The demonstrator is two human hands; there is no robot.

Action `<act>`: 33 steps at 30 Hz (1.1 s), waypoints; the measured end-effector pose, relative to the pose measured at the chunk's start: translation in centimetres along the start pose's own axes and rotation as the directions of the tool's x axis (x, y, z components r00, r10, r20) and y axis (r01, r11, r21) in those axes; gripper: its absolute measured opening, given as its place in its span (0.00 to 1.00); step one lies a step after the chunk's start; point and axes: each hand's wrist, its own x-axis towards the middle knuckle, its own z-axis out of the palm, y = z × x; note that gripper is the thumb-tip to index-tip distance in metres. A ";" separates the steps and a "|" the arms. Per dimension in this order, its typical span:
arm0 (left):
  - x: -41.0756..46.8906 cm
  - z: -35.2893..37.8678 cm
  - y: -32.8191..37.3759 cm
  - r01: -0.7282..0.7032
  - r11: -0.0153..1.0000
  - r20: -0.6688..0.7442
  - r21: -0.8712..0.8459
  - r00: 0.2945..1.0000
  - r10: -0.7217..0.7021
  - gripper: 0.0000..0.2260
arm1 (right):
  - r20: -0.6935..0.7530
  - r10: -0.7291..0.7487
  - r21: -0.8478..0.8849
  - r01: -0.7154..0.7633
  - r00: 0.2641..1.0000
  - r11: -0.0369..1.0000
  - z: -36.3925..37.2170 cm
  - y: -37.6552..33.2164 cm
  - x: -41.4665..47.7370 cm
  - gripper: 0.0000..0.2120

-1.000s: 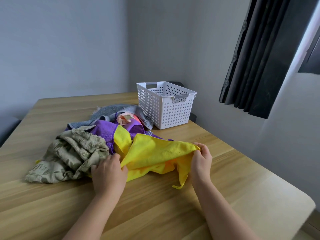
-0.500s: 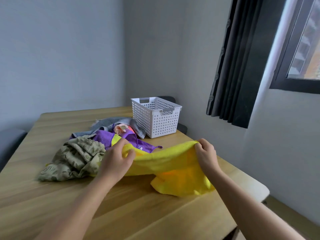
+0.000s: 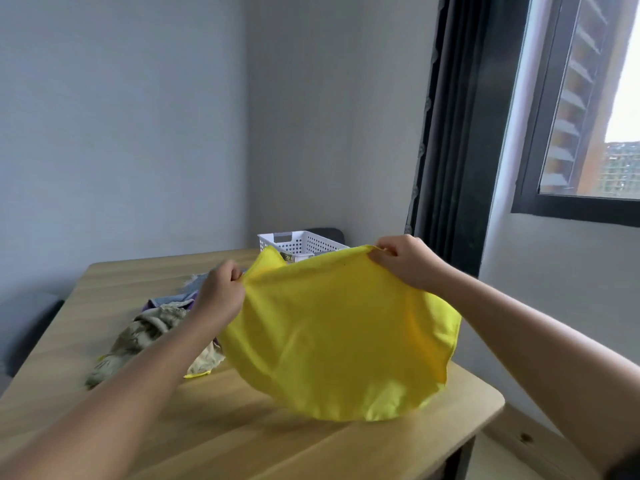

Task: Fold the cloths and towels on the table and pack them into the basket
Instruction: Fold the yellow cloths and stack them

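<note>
Nearest, the pale wooden counter (image 3: 242,434) runs under the yellow cloth (image 3: 339,337), and two bare forearms reach in over it from either side. The yellow cloth is held up spread out above the counter's right front part, facing the person. Its lower edge hangs rounded and low, and whether it touches the wood cannot be told.

At the cloth's upper left edge the left hand (image 3: 221,292) has its grip clamped on the fabric, fingers curled round a bunched bit of the hem. At the upper right corner the right hand (image 3: 405,261) is a little higher, its grip closed on the hem in the same way. The top edge is stretched between the two hands.

Left of the yellow cloth, partly behind the left forearm, an olive patterned towel (image 3: 145,337) lies crumpled on the counter, with a thin yellow strip (image 3: 197,375) showing beneath its near edge. Just beyond it, a sliver of purple cloth (image 3: 149,304) and a grey cloth (image 3: 197,282) show.

Behind the yellow cloth's top edge stands the white perforated basket (image 3: 298,242), its lower part hidden by the cloth. A dark chair back (image 3: 329,233) rises just behind that.

Farther off, above and right of the yellow cloth, a dark curtain (image 3: 450,133) hangs beside a black-framed window (image 3: 588,98).
</note>
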 end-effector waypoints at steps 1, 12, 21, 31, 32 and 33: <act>0.0 -0.3 0.4 0.005 0.999 0.013 -0.041 1.000 -0.004 0.07 | 0.002 0.000 -0.021 0.000 1.000 1.000 -0.3 0.0 0.1 0.10; 1.6 -4.4 1.6 -0.105 0.965 -0.251 -0.239 0.967 0.043 0.12 | -0.013 -0.079 -0.265 0.073 0.997 0.961 -2.2 1.0 1.5 0.18; 3.5 -5.9 0.1 -0.026 0.987 -0.403 -0.158 0.914 -0.040 0.12 | -0.125 -0.121 -0.395 0.062 0.985 0.916 -4.2 3.1 1.8 0.23; 3.6 -3.5 2.2 -0.205 0.977 -0.185 0.060 0.960 0.213 0.14 | -0.060 0.049 -0.218 -0.061 0.997 0.974 -1.6 1.7 1.7 0.18; 3.3 -2.8 3.0 -0.228 0.969 -0.103 0.095 0.966 0.237 0.16 | 0.004 0.021 -0.112 -0.021 1.000 0.993 -0.8 0.3 1.8 0.13; 3.1 -2.1 3.8 -0.241 0.963 -0.032 0.119 0.969 0.246 0.15 | 0.063 -0.028 -0.031 0.030 0.998 0.999 0.0 -1.1 1.8 0.09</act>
